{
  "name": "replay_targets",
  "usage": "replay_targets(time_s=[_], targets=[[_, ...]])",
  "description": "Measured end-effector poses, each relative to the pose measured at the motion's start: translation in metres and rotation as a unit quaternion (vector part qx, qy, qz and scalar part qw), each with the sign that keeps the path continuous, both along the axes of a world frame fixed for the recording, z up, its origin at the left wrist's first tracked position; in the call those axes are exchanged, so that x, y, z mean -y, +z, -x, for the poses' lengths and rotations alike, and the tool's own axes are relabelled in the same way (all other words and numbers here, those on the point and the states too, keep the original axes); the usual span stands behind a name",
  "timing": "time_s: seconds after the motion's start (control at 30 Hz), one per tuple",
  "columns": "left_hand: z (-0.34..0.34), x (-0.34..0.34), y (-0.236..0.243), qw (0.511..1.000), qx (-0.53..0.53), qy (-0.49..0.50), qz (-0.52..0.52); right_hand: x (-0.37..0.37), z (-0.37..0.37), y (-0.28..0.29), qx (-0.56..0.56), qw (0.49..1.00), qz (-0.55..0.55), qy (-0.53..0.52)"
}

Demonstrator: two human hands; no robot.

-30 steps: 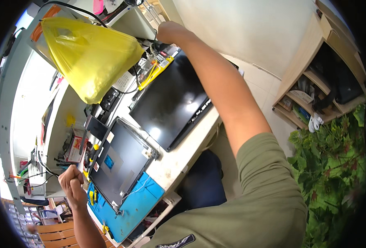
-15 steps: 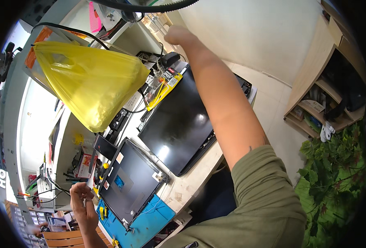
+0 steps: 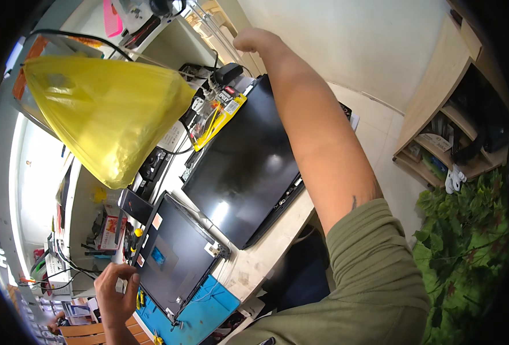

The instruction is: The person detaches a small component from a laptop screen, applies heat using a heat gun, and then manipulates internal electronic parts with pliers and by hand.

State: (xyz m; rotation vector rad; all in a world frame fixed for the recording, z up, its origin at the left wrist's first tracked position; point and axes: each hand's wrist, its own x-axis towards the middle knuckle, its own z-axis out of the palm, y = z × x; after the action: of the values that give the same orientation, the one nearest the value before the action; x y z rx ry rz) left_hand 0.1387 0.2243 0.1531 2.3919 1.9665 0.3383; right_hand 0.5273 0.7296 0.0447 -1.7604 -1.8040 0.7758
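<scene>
My right arm stretches away over a large black screen panel (image 3: 240, 164) lying on the bench. Beyond the panel's far end, my right hand (image 3: 257, 41) is raised with its fingers curled in; whatever it may hold is hidden. My left hand (image 3: 115, 290) hovers at the bench's near left, beside a laptop lid (image 3: 179, 256). Its fingers bend loosely with the thumb apart, and nothing shows between them. The dark lid rests partly on a blue work mat (image 3: 217, 299).
A full yellow plastic bag (image 3: 108, 115) hangs over the left of the bench. Packaged parts (image 3: 220, 118) and cables crowd the panel's far-left edge. A small dark screen (image 3: 135, 206) leans near the laptop lid. To the right stand a wooden shelf unit (image 3: 406, 146) and green leaves (image 3: 458, 247).
The view has shifted slightly, so the bag and bench sit further left. My left hand's thumb and fingers are a little further apart. My right arm stays outstretched.
</scene>
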Motion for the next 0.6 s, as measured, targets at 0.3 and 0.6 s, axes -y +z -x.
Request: replay_targets(time_s=[0.3,0.6], targets=[[-0.030,-0.099,0.041,0.964,-0.023,-0.213,0.156,-0.070,0.038,0.003,-0.006,0.999,0.024,0.027],[0.014,-0.070,0.066,0.949,0.067,-0.071,0.300,-0.023,0.062,-0.007,-0.113,0.993,0.040,-0.004]])
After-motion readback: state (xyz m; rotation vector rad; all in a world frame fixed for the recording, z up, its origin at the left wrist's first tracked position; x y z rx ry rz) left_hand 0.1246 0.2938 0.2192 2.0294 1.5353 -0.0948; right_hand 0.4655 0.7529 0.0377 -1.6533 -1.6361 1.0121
